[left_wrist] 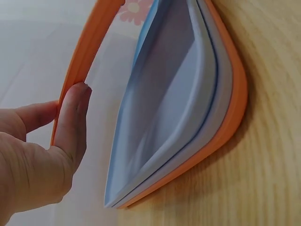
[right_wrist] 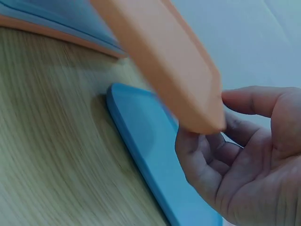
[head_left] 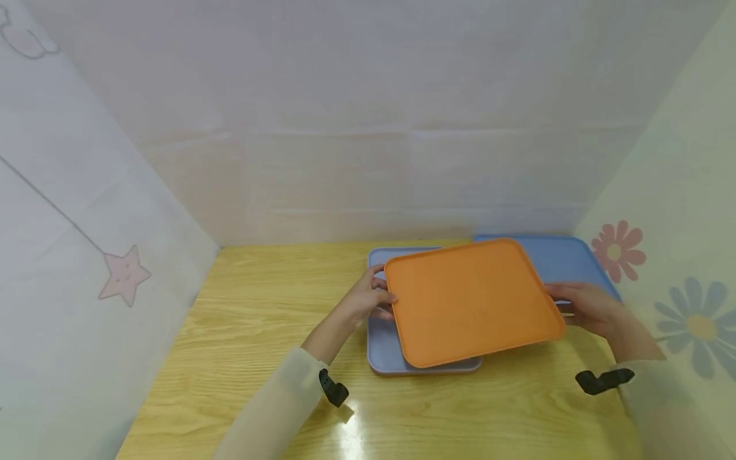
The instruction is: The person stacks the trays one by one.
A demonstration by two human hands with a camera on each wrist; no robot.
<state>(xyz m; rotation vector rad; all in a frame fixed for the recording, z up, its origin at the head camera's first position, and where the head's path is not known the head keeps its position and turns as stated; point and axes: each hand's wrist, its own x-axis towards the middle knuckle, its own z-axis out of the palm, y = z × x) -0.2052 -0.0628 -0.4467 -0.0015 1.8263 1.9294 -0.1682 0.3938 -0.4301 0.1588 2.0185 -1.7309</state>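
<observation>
An orange tray [head_left: 471,300] is held in the air by both hands, tilted, with its right end lower in the head view. My left hand [head_left: 368,297] pinches its left edge between thumb and fingers. At the opposite edge, my right hand [head_left: 589,310] grips near the corner, thumb on one side and fingers underneath. Partly hidden below lies a stack of trays [head_left: 381,345]; the left wrist view shows a pale blue-grey tray [left_wrist: 200,101] on top and another orange tray [left_wrist: 239,94] at the bottom. To the right a blue tray [head_left: 560,259] lies on the table, partly covered from view.
The trays lie on a wood-grain table [head_left: 259,306]. A pale cloth wall [head_left: 356,128] rises behind its back edge, with printed side panels at left and right. My right forearm is close to the flower-printed panel [head_left: 690,255].
</observation>
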